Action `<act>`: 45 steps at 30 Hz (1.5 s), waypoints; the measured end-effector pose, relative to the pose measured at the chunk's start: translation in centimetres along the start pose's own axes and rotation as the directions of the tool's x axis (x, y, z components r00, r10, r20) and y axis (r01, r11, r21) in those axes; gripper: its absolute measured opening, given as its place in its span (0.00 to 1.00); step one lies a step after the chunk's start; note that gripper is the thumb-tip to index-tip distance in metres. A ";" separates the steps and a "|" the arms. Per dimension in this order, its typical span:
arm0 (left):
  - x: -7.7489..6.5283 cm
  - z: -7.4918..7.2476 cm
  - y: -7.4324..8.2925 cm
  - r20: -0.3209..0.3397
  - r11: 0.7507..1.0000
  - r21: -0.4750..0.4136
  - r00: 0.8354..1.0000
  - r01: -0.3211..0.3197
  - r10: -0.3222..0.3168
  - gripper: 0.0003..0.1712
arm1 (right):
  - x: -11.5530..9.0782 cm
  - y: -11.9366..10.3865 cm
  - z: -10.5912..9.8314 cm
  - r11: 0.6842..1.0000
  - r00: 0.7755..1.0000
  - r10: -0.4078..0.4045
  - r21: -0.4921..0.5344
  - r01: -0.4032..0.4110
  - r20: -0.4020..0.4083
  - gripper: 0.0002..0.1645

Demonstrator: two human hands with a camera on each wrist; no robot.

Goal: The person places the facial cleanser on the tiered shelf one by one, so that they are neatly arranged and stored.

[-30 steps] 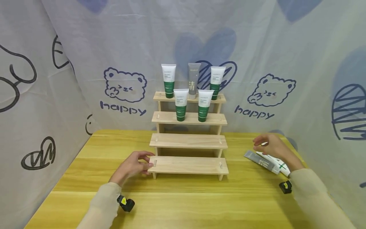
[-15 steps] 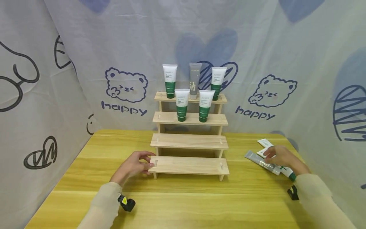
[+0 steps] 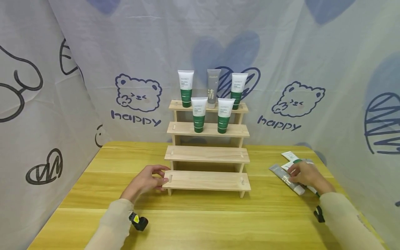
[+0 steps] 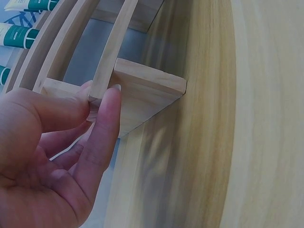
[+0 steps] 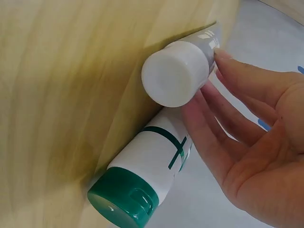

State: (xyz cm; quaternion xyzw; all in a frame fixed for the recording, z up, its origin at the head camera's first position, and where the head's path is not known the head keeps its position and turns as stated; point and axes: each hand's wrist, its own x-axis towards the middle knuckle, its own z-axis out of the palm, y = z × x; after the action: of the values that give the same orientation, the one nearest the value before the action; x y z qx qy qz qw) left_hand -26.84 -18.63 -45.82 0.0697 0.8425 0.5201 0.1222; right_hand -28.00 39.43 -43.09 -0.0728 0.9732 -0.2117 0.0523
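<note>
My left hand (image 3: 147, 181) pinches the left end of the lowest board of a four-step wooden display rack (image 3: 206, 180). In the left wrist view, thumb and fingertips meet round that board end (image 4: 105, 71). At the table's right side my right hand (image 3: 307, 174) pinches a grey squeeze tube (image 3: 283, 175) lying low over the table. Its white cap (image 5: 172, 75) faces the right wrist camera. Beside it, a white tube with a green cap (image 5: 142, 164) lies by my fingers. Other white tubes (image 3: 289, 156) lie behind the hand, partly covered.
On the top step stand a white-green tube (image 3: 186, 86), a grey tube (image 3: 213, 86) and another white-green tube (image 3: 238, 88). The second step bears two white-green tubes (image 3: 198, 113). A printed cloth (image 3: 137, 52) hangs behind and beside the yellow wooden table (image 3: 200, 222).
My right hand has come down onto the pile and taken hold of the grey tube, which has turned slightly, its cap end shifting left and nearer. The left hand has kept its hold on the rack.
</note>
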 end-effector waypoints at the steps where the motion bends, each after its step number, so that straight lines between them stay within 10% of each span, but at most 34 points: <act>1: 0.0 0.0 0.0 -0.001 1.000 0.001 1.000 0.002 -0.002 0.24 | 0.0 0.0 0.0 1.000 1.000 -0.002 0.008 0.002 -0.002 0.17; 30: -0.1 0.0 0.0 0.000 1.000 -0.027 1.000 0.017 -0.017 0.25 | -0.3 -1.0 0.8 0.993 0.999 0.053 0.107 -0.053 0.004 0.29; 45: -0.1 0.1 0.0 -0.004 1.000 -0.015 1.000 0.004 -0.004 0.25 | -0.1 -6.3 -2.1 0.970 0.999 0.019 0.242 -0.009 -0.037 0.31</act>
State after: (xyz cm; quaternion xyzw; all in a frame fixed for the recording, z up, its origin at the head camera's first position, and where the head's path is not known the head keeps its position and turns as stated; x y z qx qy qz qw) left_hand -26.75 -18.58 -45.85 0.0659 0.8390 0.5261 0.1221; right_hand -27.39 34.66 -38.55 -0.0548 0.9415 -0.3296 0.0433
